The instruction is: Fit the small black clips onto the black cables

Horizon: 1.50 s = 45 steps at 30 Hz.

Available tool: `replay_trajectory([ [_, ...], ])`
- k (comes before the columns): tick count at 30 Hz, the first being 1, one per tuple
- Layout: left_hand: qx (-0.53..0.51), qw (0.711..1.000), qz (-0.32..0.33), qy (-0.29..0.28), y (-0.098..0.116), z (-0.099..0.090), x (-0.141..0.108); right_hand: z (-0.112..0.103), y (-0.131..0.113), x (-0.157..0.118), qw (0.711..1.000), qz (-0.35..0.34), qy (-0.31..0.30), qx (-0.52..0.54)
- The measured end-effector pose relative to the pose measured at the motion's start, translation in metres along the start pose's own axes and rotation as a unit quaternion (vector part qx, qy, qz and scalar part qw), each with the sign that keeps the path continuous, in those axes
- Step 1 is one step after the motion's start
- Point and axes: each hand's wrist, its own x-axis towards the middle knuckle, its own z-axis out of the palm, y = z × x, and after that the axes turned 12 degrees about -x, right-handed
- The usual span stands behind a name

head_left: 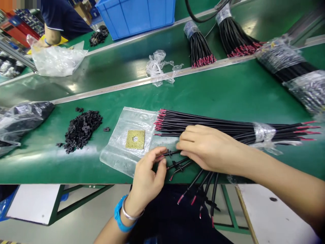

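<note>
My left hand (147,176) pinches the red-wired end of a black cable (175,152) between thumb and fingers. My right hand (204,147) is closed around the same cable farther along. A small black clip (170,153) sits on the cable between my hands. Just below, other cables with black clips (179,167) lie on the table, and several cable ends (209,189) hang over its front edge. Behind my right hand lies a bundle of black cables (215,123) with red wire ends, wrapped in clear film (264,132).
To the left are a yellow square sponge (139,143) with a hole on a clear plastic bag (119,149), and a pile of small black parts (82,130). Wrapped cable bundles (200,51) and a blue bin (137,17) stand farther back. Another person's arm (53,35) is at upper left.
</note>
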Motion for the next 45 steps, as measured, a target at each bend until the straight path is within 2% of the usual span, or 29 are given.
replay_trajectory([
  [2,0.065,0.996,0.046,-0.030,0.004,-0.007,-0.005,-0.006,-0.009,-0.010,1.000,-0.011,-0.012,-0.010],
  [5,0.124,0.983,0.112,-0.070,0.008,-0.011,-0.009,0.000,-0.023,-0.024,1.000,-0.002,-0.026,-0.013],
  [9,0.151,0.972,0.163,-0.079,0.005,-0.005,-0.010,0.020,-0.031,-0.031,0.999,0.025,0.015,-0.041],
  [13,0.153,0.966,0.192,-0.086,-0.004,0.002,-0.011,0.031,-0.029,-0.032,0.999,0.023,0.044,0.010],
  [16,0.162,0.963,0.196,-0.093,-0.005,0.003,-0.015,0.026,-0.029,-0.040,0.997,0.029,0.070,0.022],
  [19,0.169,0.956,0.203,-0.124,-0.002,0.003,-0.020,0.014,-0.036,-0.058,0.994,0.044,0.095,0.029],
  [23,0.197,0.940,0.218,-0.173,-0.002,0.005,-0.029,0.008,-0.056,-0.080,0.993,0.047,0.085,0.061],
  [27,0.238,0.923,0.262,-0.148,-0.012,0.009,-0.034,0.018,-0.070,-0.078,0.992,0.075,0.098,0.018],
  [32,0.239,0.916,0.299,-0.121,-0.018,0.013,-0.034,0.020,-0.064,-0.067,0.994,0.082,0.069,0.017],
  [37,0.227,0.926,0.296,-0.064,-0.020,0.018,-0.036,0.013,-0.051,-0.077,0.993,0.066,0.049,0.085],
  [45,0.242,0.923,0.296,-0.036,-0.021,0.019,-0.036,0.008,-0.046,-0.074,0.995,0.050,-0.007,0.088],
])
